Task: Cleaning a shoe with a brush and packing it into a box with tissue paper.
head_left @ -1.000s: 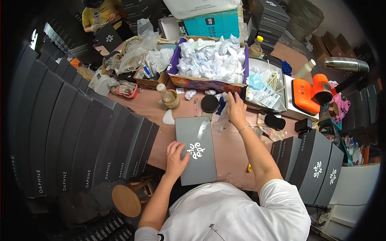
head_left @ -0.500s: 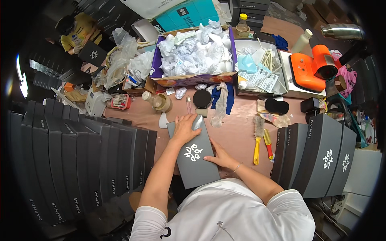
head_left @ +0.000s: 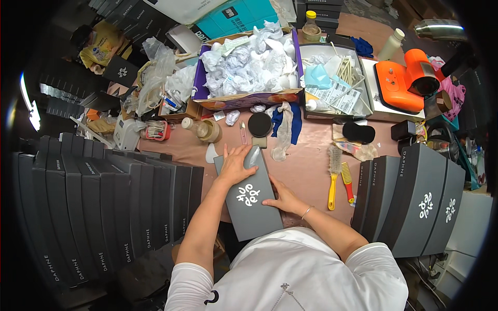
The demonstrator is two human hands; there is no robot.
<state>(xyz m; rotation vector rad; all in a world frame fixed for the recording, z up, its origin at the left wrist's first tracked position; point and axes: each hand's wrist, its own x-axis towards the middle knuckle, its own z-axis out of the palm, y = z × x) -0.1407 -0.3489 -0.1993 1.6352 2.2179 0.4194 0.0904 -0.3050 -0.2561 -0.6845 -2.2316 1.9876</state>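
Note:
A closed grey shoe box (head_left: 249, 212) with a white printed mark on its lid lies aslant before me, its near end close to my body. My left hand (head_left: 237, 165) rests on the far part of the lid, fingers stretched out and lying flat beside a shiny patch. At the box's right edge, my right hand (head_left: 282, 198) has its thumb on the lid and its fingers along the side, gripping it. A bracelet (head_left: 307, 212) circles the right wrist. The underside of the box is hidden.
Grey shoe boxes stand in rows at left (head_left: 111, 207) and right (head_left: 415, 202). Beyond lie a carton of crumpled paper (head_left: 249, 101), a round black tin (head_left: 260, 125), two brushes (head_left: 332, 194) and an orange machine (head_left: 397, 90). Another person (head_left: 106, 44) holds a box at far left.
The whole view has shifted slightly. Both hands keep nearly the same places on the shoe box, which has barely moved.

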